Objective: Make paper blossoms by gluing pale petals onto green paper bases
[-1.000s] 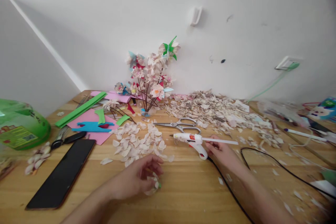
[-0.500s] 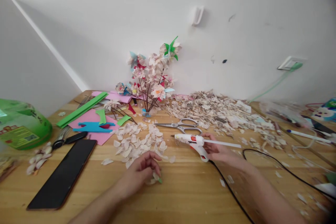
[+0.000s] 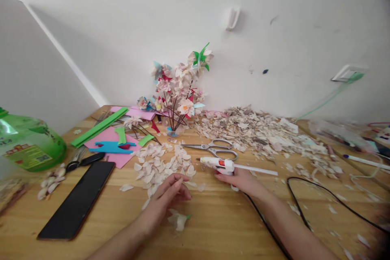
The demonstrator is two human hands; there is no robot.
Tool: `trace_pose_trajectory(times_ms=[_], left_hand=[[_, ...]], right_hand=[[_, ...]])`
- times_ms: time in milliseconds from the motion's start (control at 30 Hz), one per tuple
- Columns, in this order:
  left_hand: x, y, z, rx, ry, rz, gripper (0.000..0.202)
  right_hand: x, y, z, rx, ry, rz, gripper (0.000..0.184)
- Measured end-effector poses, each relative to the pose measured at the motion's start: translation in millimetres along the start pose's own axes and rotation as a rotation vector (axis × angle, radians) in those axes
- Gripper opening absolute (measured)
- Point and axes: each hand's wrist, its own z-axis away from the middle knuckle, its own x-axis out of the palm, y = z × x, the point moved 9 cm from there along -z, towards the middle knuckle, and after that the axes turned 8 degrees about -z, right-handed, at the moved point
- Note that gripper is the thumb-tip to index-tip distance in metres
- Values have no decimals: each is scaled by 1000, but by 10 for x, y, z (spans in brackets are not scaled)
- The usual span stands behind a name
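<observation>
My right hand (image 3: 239, 180) is wrapped round the handle of a white hot glue gun (image 3: 219, 164) that lies on the wooden table, nozzle to the left, a glue stick jutting out to the right. My left hand (image 3: 166, 197) rests on the table with its fingers loosely stretched toward a heap of pale shell petals (image 3: 161, 166); it holds nothing. A small half-made petal flower (image 3: 179, 221) with a green tip lies on the table just beside the left hand.
Scissors (image 3: 213, 147) lie behind the glue gun, whose black cord (image 3: 319, 195) loops to the right. A bouquet of shell flowers (image 3: 179, 89) stands by the wall. A phone (image 3: 77, 199), coloured paper (image 3: 112, 146), a green bottle (image 3: 30, 142) and a large shell pile (image 3: 258, 130) surround.
My left hand let go of the small petal flower, which now lies on the table, and moved up toward the petals. My right hand closed on the glue gun's handle.
</observation>
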Motion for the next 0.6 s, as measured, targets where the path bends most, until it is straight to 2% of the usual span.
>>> trace_pose_trajectory(times_ms=[100, 200, 267, 333, 400, 433, 600], left_hand=[[-168, 125, -43, 54, 91, 43, 31], [-475, 325, -61, 74, 278, 29, 34], [-659, 484, -74, 91, 372, -49, 32], [-761, 617, -132, 93, 400, -252, 30], [-726, 740, -251, 151, 350, -582, 31], [-701, 757, -321, 173, 330, -663, 32], [-517, 686, -689, 246, 260, -885, 39]], right_hand=[[-27, 43, 24, -10, 38, -26, 30], [-63, 59, 52, -24, 61, -79, 37], [-82, 60, 67, -33, 69, -143, 42], [-85, 63, 81, -35, 73, -213, 45], [-68, 66, 96, -32, 74, -238, 46], [-54, 68, 102, -28, 75, -228, 46], [21, 78, 120, 2, 73, -187, 43]])
